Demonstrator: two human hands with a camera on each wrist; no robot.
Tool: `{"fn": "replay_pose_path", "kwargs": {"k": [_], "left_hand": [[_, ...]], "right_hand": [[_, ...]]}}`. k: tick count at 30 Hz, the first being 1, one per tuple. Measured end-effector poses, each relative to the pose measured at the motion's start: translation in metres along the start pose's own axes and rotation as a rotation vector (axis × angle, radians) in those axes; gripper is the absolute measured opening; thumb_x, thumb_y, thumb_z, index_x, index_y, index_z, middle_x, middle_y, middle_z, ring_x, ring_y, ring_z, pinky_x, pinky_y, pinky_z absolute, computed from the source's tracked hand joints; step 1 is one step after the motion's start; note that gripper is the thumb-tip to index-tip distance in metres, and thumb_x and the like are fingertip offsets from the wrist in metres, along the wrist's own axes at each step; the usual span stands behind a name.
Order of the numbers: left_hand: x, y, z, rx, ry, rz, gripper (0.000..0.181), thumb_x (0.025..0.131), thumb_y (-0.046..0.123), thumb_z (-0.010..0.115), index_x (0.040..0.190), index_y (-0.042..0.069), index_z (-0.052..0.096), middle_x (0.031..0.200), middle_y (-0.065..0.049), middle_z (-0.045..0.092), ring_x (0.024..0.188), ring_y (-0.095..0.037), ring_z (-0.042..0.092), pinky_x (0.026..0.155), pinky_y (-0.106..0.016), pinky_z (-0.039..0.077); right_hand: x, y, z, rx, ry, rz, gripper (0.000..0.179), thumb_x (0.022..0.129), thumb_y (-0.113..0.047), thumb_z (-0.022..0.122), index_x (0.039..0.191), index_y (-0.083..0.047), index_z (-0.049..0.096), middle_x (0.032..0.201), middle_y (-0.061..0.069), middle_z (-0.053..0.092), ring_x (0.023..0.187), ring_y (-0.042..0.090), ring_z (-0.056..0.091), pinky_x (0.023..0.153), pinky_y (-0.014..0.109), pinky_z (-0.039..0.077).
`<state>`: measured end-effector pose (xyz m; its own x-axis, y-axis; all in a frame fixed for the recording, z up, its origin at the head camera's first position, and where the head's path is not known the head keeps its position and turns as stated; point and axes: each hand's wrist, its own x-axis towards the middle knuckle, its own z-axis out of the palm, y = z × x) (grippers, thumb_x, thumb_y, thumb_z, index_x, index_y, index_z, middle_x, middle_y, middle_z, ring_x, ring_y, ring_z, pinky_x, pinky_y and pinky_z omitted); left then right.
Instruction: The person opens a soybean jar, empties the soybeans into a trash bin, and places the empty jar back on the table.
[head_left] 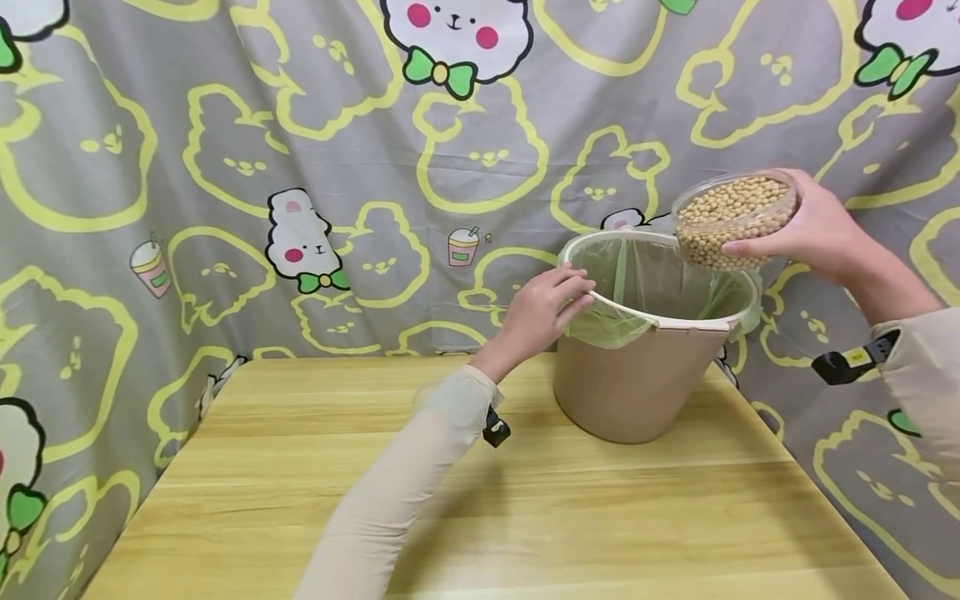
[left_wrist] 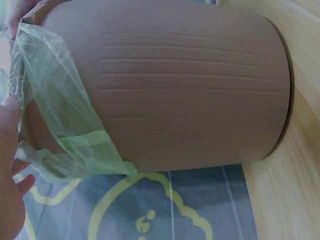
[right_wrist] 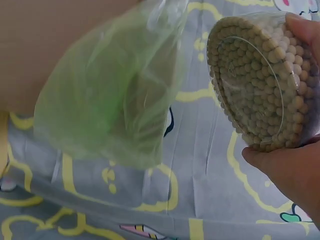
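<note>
My right hand [head_left: 817,223] holds a clear round plastic tub [right_wrist: 295,90] of soybeans [head_left: 738,204] over the right side of the trash can's rim, tilted slightly toward the opening. Fingers grip its side, and the beans press against the clear base in the right wrist view. The brown trash can [head_left: 626,392] stands upright on the table, lined with a thin green bag [head_left: 611,327] folded over its edge and held by a white ring [head_left: 622,312]. On the can's left rim, my left hand [head_left: 542,310] grips the edge, its fingertips over the ring.
Below the can is a wood-grain table [head_left: 360,467], with the can near its back right corner. Behind and around hangs a grey curtain [head_left: 360,167] with yellow cartoon outlines. Green bag folds [right_wrist: 110,105] hang loosely down the can's outside.
</note>
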<state>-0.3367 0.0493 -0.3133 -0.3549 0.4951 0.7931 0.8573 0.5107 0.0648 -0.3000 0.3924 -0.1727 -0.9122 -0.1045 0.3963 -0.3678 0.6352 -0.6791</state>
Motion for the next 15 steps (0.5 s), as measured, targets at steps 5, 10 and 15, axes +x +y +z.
{"fn": "replay_pose_path", "kwargs": {"k": [5,10,15], "left_hand": [[0.004,0.003,-0.007,-0.045,-0.067,-0.073,0.025,0.102,0.032,0.063,0.117,0.015,0.074,0.131,-0.004,0.069,0.138,-0.023,0.055,0.119,-0.03,0.04],[0.007,0.005,-0.014,-0.107,-0.154,-0.174,0.027,0.103,0.034,0.06,0.121,0.018,0.072,0.138,-0.003,0.066,0.145,-0.022,0.047,0.117,-0.037,0.044],[0.007,0.007,-0.015,-0.137,-0.208,-0.212,0.028,0.103,0.035,0.059,0.123,0.018,0.071,0.142,-0.002,0.064,0.147,-0.024,0.045,0.114,-0.043,0.047]], "right_hand": [[0.003,0.002,-0.01,-0.158,-0.016,0.037,0.099,0.073,-0.01,0.092,0.154,-0.014,0.035,0.119,-0.019,0.043,0.101,-0.001,0.046,0.075,0.004,0.039],[0.009,0.008,-0.012,-0.218,-0.048,0.037,0.105,0.071,-0.014,0.094,0.156,-0.007,0.032,0.125,-0.008,0.044,0.1,-0.002,0.044,0.074,0.005,0.038],[0.007,0.014,-0.012,-0.258,-0.084,0.046,0.11,0.07,-0.016,0.095,0.156,-0.001,0.028,0.138,0.015,0.04,0.102,0.005,0.045,0.071,0.005,0.038]]}}
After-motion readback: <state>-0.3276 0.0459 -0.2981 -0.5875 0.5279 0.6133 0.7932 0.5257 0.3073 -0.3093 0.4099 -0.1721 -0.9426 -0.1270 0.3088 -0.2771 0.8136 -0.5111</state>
